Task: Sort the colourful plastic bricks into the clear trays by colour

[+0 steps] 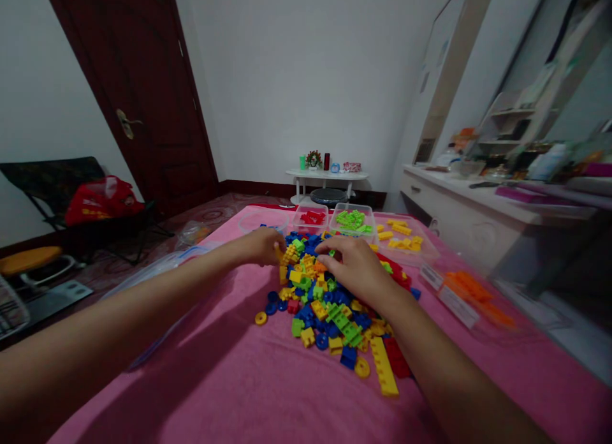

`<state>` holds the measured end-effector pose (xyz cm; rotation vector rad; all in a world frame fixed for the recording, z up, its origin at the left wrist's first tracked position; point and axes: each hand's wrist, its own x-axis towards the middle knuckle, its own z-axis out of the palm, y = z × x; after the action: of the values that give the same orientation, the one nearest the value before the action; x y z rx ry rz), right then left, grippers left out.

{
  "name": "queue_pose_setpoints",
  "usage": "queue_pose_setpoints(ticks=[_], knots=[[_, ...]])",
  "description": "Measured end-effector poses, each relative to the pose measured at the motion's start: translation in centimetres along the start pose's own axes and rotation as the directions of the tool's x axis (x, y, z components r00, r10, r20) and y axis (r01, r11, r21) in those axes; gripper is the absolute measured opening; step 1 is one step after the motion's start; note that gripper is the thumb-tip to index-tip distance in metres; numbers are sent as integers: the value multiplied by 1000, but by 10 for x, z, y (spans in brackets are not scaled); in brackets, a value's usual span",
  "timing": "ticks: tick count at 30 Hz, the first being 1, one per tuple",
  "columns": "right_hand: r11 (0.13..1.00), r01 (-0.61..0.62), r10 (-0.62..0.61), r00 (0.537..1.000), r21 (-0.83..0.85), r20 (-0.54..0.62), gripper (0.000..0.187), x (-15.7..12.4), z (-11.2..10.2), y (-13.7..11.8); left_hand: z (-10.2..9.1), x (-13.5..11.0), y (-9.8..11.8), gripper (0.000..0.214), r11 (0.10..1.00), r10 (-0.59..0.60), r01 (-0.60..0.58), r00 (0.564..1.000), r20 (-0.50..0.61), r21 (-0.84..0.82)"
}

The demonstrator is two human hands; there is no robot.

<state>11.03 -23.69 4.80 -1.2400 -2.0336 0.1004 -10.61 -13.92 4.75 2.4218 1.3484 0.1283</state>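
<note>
A heap of small plastic building bricks in blue, yellow, green and red lies on a pink cloth. My left hand rests at the heap's far left edge, fingers curled on a yellow brick. My right hand lies palm down over the heap's right side, fingers bent into the bricks; what they grip is hidden. A long yellow brick lies at the near edge.
Clear trays stand beyond the heap: one with red bricks, one with green, one with yellow. An orange-filled tray sits right. A white counter, a dark door and a folding chair surround the table.
</note>
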Motion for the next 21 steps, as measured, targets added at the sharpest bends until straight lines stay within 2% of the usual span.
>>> queue_pose_setpoints(ticks=[1,3,5,7,10,12,14,16,19,21], knots=[[1000,-24,24,999,19,-38,20,1,1,2,-4,1,9,36,985,4,3,999,40,-174],[990,-90,101,990,110,-102,30,2,3,6,-9,3,31,41,893,92,-42,991,92,-448],[948,-188,221,969,255,-108,42,4,3,10,-7,4,52,40,817,149,-125,989,-4,-563],[873,-275,327,943,403,-63,48,5,2,13,3,7,71,37,775,255,-280,959,-125,-567],[753,-323,379,925,573,23,44,5,1,18,20,11,92,31,734,378,-483,874,-304,-477],[687,-324,383,922,651,54,40,4,0,21,29,13,100,32,718,417,-552,829,-373,-424],[626,-327,406,912,708,62,37,3,1,25,34,15,103,35,696,422,-576,811,-405,-428],[556,-344,445,892,757,79,37,2,3,28,39,17,101,40,669,393,-561,824,-409,-487],[448,-384,504,854,807,128,36,1,5,34,45,23,91,61,610,310,-478,878,-364,-632],[367,-389,550,824,845,141,34,1,6,41,47,29,81,63,563,277,-417,909,-313,-713]])
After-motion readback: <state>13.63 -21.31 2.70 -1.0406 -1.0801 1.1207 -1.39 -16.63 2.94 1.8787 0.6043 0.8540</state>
